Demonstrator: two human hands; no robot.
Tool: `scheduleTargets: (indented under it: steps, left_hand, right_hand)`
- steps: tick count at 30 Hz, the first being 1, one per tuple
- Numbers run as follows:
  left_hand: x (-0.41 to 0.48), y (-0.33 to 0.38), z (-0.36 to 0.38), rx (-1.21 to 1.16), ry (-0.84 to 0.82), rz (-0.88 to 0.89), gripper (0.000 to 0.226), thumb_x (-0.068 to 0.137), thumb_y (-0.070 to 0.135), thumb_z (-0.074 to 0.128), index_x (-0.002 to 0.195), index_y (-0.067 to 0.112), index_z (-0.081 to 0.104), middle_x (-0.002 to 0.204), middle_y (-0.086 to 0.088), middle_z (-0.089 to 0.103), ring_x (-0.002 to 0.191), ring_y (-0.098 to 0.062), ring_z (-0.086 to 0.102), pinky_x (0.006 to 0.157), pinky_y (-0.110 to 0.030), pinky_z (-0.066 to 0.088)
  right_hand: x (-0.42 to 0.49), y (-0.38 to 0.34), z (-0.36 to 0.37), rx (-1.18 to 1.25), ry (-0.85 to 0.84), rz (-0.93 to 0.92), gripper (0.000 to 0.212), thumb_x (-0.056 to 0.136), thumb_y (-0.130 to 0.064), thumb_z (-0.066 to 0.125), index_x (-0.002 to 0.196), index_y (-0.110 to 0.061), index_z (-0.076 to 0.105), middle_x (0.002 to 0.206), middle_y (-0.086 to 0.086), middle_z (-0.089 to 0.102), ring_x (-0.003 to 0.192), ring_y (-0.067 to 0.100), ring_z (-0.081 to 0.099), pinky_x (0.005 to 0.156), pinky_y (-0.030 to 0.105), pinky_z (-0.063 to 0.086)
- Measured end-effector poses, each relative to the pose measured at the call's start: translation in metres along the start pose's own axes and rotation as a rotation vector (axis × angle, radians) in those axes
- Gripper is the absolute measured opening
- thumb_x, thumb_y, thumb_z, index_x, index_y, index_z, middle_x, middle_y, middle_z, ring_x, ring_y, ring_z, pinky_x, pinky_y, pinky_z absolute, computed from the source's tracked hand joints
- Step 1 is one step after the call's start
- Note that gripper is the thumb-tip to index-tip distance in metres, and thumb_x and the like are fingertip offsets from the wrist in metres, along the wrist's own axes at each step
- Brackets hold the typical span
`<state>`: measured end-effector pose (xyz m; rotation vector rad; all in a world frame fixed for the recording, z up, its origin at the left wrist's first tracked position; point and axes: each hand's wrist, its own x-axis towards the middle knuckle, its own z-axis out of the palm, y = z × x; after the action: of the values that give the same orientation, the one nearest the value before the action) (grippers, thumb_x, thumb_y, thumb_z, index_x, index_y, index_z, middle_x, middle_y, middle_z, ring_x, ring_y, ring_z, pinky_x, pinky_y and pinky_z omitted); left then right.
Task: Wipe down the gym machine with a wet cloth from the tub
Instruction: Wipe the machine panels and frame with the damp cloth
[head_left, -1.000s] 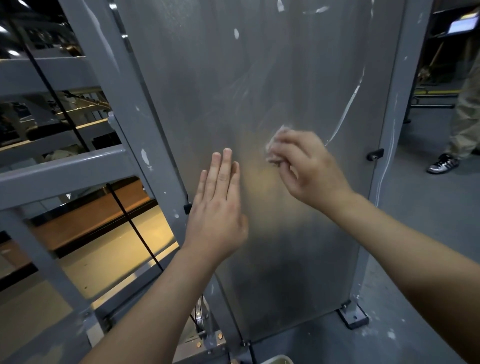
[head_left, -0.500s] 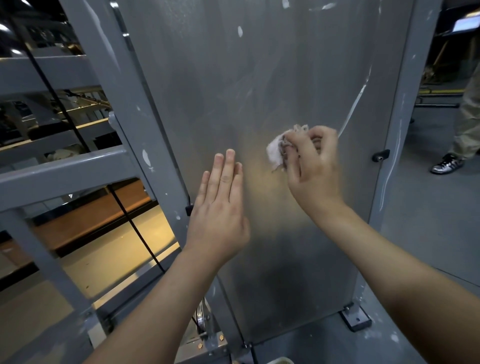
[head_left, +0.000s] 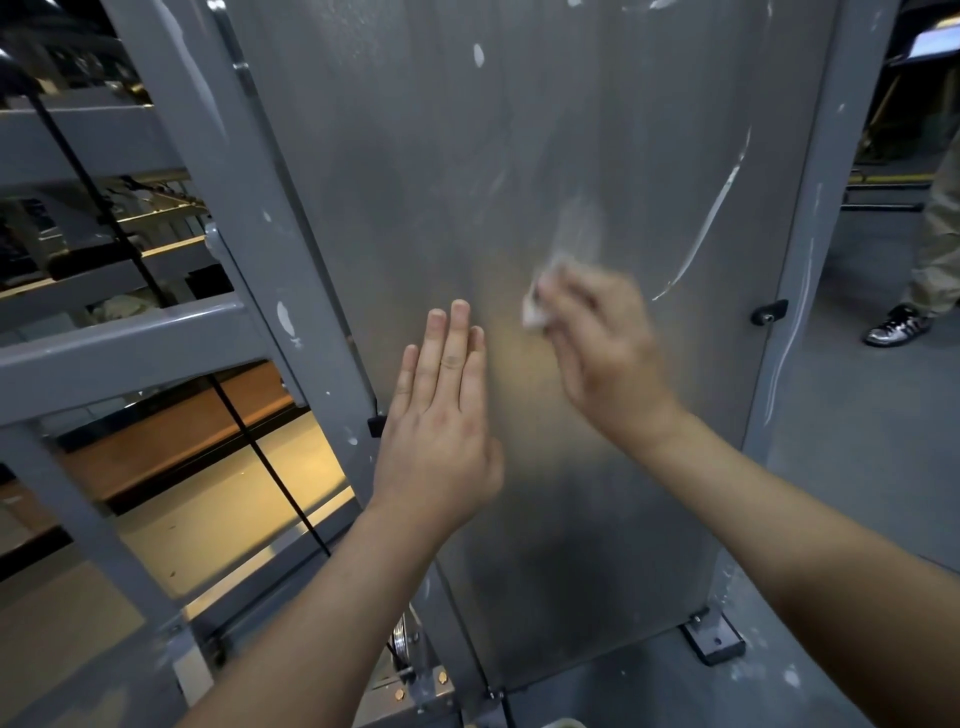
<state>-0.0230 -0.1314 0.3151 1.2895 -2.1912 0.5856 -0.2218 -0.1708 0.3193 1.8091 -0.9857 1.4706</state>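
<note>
A tall grey metal panel (head_left: 519, 156) of the gym machine fills the middle of the view, marked with white smears and specks. My right hand (head_left: 602, 353) is blurred with motion and presses a small white cloth (head_left: 535, 312) against the panel at mid height. My left hand (head_left: 441, 415) lies flat on the panel just left of it, fingers straight and together, holding nothing. A sliver of the pale tub rim (head_left: 561, 723) shows at the bottom edge.
Grey frame bars (head_left: 130, 348) and a black cable (head_left: 260, 457) stand at the left. A black knob (head_left: 769, 312) sits on the right post (head_left: 810, 260). Another person's leg and sneaker (head_left: 898, 327) stand on the grey floor at far right.
My right hand has rubbed the cloth up to the right and back down to the left on the panel. My left hand has stayed flat in place.
</note>
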Motion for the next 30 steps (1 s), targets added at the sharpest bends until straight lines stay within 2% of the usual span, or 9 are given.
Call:
scheduleTargets:
  steps: [4, 10, 12, 15, 17, 20, 22, 27, 30]
  left_hand:
    - [0.0, -0.001, 0.001, 0.003, -0.001, 0.006, 0.097, 0.077, 0.012, 0.058, 0.162, 0.001, 0.012, 0.171, -0.011, -0.01, 0.157, -0.026, -0.014, 0.129, -0.046, 0.002]
    - [0.0, 0.0, -0.001, 0.0, -0.01, -0.004, 0.097, 0.076, 0.013, 0.059, 0.161, 0.002, 0.015, 0.171, -0.01, -0.011, 0.157, -0.026, -0.014, 0.129, -0.045, 0.001]
    - [0.0, -0.001, -0.001, 0.008, -0.009, 0.005, 0.098, 0.076, 0.013, 0.06, 0.161, 0.001, 0.015, 0.171, -0.011, -0.01, 0.158, -0.026, -0.013, 0.129, -0.046, 0.003]
    - [0.001, -0.001, -0.001, 0.019, -0.016, 0.01, 0.099, 0.077, 0.014, 0.062, 0.162, 0.001, 0.013, 0.171, -0.012, -0.01, 0.158, -0.026, -0.013, 0.129, -0.047, 0.004]
    - [0.001, 0.0, -0.002, 0.017, -0.024, -0.001, 0.099, 0.077, 0.016, 0.061, 0.162, 0.002, 0.013, 0.171, -0.011, -0.012, 0.157, -0.025, -0.015, 0.129, -0.045, 0.001]
    - [0.001, 0.0, -0.004, 0.023, -0.039, -0.01, 0.098, 0.077, 0.017, 0.059, 0.162, 0.003, 0.012, 0.17, -0.009, -0.015, 0.157, -0.024, -0.017, 0.129, -0.044, -0.001]
    - [0.001, 0.0, -0.005, 0.027, -0.044, -0.007, 0.098, 0.077, 0.018, 0.058, 0.162, 0.003, 0.011, 0.17, -0.009, -0.015, 0.157, -0.024, -0.017, 0.128, -0.043, -0.001]
    - [0.001, -0.004, -0.007, 0.043, -0.051, 0.014, 0.099, 0.078, 0.019, 0.06, 0.163, 0.004, 0.01, 0.17, -0.009, -0.016, 0.157, -0.023, -0.018, 0.128, -0.041, -0.003]
    - [0.0, -0.003, -0.007, 0.031, -0.059, 0.0, 0.099, 0.078, 0.019, 0.059, 0.163, 0.004, 0.009, 0.17, -0.008, -0.017, 0.156, -0.022, -0.019, 0.129, -0.043, 0.001]
  right_hand:
    - [-0.033, 0.011, -0.011, -0.017, -0.326, -0.3, 0.036, 0.095, 0.008, 0.061, 0.13, 0.002, 0.066, 0.131, 0.022, 0.063, 0.108, 0.043, 0.065, 0.085, 0.049, 0.056]
    - [0.054, 0.012, -0.013, -0.029, 0.087, 0.025, 0.028, 0.098, 0.005, 0.06, 0.124, 0.002, 0.07, 0.128, 0.019, 0.064, 0.111, 0.04, 0.061, 0.101, 0.04, 0.048]
    - [0.016, 0.002, -0.007, -0.029, -0.048, -0.09, 0.035, 0.093, 0.01, 0.062, 0.126, 0.002, 0.069, 0.135, 0.02, 0.062, 0.114, 0.041, 0.059, 0.105, 0.041, 0.046]
    - [-0.013, 0.006, -0.02, -0.043, -0.318, -0.355, 0.029, 0.103, 0.001, 0.053, 0.127, 0.0, 0.069, 0.136, 0.017, 0.063, 0.109, 0.039, 0.064, 0.092, 0.047, 0.055]
    - [0.013, 0.019, -0.026, -0.038, -0.266, -0.345, 0.027, 0.103, 0.001, 0.052, 0.123, 0.001, 0.071, 0.13, 0.02, 0.065, 0.103, 0.042, 0.065, 0.092, 0.045, 0.053]
    - [0.063, 0.02, -0.026, -0.074, -0.003, -0.033, 0.029, 0.097, 0.007, 0.059, 0.122, 0.0, 0.071, 0.127, 0.018, 0.065, 0.108, 0.042, 0.061, 0.099, 0.04, 0.048]
    - [0.061, 0.004, -0.016, -0.068, 0.042, 0.066, 0.031, 0.096, 0.008, 0.058, 0.124, 0.0, 0.07, 0.132, 0.018, 0.063, 0.112, 0.042, 0.059, 0.103, 0.038, 0.046]
    - [0.003, 0.006, -0.027, -0.082, -0.375, -0.464, 0.029, 0.105, -0.002, 0.05, 0.128, -0.001, 0.068, 0.135, 0.016, 0.063, 0.109, 0.036, 0.062, 0.097, 0.044, 0.053]
    - [0.044, 0.032, -0.036, -0.091, -0.191, -0.324, 0.03, 0.1, 0.004, 0.053, 0.123, 0.0, 0.071, 0.129, 0.021, 0.064, 0.106, 0.04, 0.061, 0.1, 0.041, 0.046]
